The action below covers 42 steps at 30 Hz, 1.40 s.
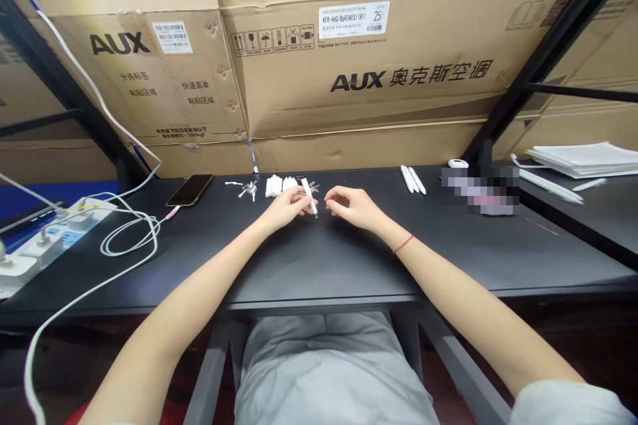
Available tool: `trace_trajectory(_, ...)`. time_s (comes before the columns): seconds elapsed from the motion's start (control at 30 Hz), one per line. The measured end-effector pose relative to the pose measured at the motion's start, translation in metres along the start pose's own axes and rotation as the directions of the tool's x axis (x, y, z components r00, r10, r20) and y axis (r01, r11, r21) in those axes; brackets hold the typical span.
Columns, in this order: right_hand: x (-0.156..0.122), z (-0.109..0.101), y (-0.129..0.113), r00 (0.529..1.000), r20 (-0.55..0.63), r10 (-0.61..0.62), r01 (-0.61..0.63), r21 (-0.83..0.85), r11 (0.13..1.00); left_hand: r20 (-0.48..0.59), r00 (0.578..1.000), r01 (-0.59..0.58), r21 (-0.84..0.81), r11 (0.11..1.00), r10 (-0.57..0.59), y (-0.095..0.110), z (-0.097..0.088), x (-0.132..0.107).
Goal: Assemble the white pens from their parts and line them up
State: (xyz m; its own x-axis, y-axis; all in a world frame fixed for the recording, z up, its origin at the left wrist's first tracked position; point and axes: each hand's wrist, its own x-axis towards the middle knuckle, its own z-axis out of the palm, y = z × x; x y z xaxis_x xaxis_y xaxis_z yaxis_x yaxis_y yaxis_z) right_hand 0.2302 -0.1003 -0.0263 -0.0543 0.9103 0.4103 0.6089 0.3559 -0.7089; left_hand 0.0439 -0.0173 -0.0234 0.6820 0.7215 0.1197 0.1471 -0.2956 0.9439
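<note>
Pale grey trousers fill the lower middle of the view, beneath a black desk that both bare forearms reach across. The left hand is closed, its fingers pinching a slim white plastic stick that tilts down toward the desktop. The right hand hovers just beside it, fingers loosely curled and open with nothing visible in them, a thin red cord bracelet on its wrist. Just past the hands lie a row of small white cylindrical pieces and a little cluster of tiny white and clear parts. Two more white sticks rest further right. A black smartphone lies to the left, near a white power strip and looped white cables. Corrugated cardboard AUX boxes stand behind the desk.
</note>
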Motion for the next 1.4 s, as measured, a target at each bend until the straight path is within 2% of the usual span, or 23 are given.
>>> trace_trajectory(0.17, 0.004, 0.008, 0.01, 0.992, -0.013, -0.129, 0.119, -0.299, 0.947, -0.083, 0.989, -0.115, 0.09, 0.989, 0.123, 0.003, -0.018, -0.001)
trace_trajectory(0.27, 0.009, 0.019, 0.016, 0.985, 0.037, -0.167, 0.168, -0.397, 0.902, -0.148, 0.969, -0.172, 0.171, 0.97, 0.198, 0.005, -0.033, -0.003)
trace_trajectory(0.4, 0.02, 0.035, 0.023, 0.965, 0.147, -0.216, 0.256, -0.354, 0.9, -0.183, 0.963, -0.16, 0.206, 0.965, 0.199, 0.005, -0.044, -0.004)
trace_trajectory(0.57, 0.027, 0.041, 0.027, 0.951, 0.217, -0.222, 0.29, -0.365, 0.885, -0.191, 0.967, -0.123, 0.233, 0.965, 0.169, 0.004, -0.043, -0.004)
trace_trajectory(0.73, 0.023, 0.037, 0.017, 0.96, 0.193, -0.204, 0.268, -0.41, 0.872, -0.182, 0.968, -0.127, 0.243, 0.962, 0.173, 0.002, -0.042, -0.005)
trace_trajectory(0.9, 0.003, 0.03, 0.001, 0.968, 0.195, -0.155, 0.228, -0.446, 0.865, -0.181, 0.967, -0.134, 0.247, 0.96, 0.181, 0.001, -0.043, -0.004)
trace_trajectory(1.0, -0.007, 0.03, -0.004, 0.967, 0.189, -0.171, 0.242, -0.475, 0.846, -0.173, 0.967, -0.142, 0.239, 0.961, 0.186, 0.0, -0.043, -0.004)
trace_trajectory(1.1, -0.003, 0.033, -0.004, 0.964, 0.163, -0.212, 0.266, -0.502, 0.823, -0.164, 0.968, -0.141, 0.263, 0.954, 0.189, 0.0, -0.042, -0.005)
trace_trajectory(1.27, 0.009, 0.039, -0.002, 0.959, 0.253, -0.125, 0.247, -0.536, 0.807, -0.165, 0.97, -0.127, 0.29, 0.949, 0.18, 0.003, -0.042, -0.007)
trace_trajectory(1.4, -0.015, 0.033, -0.009, 0.957, 0.243, -0.159, 0.272, -0.557, 0.785, -0.183, 0.968, -0.119, 0.264, 0.957, 0.17, 0.004, -0.042, -0.008)
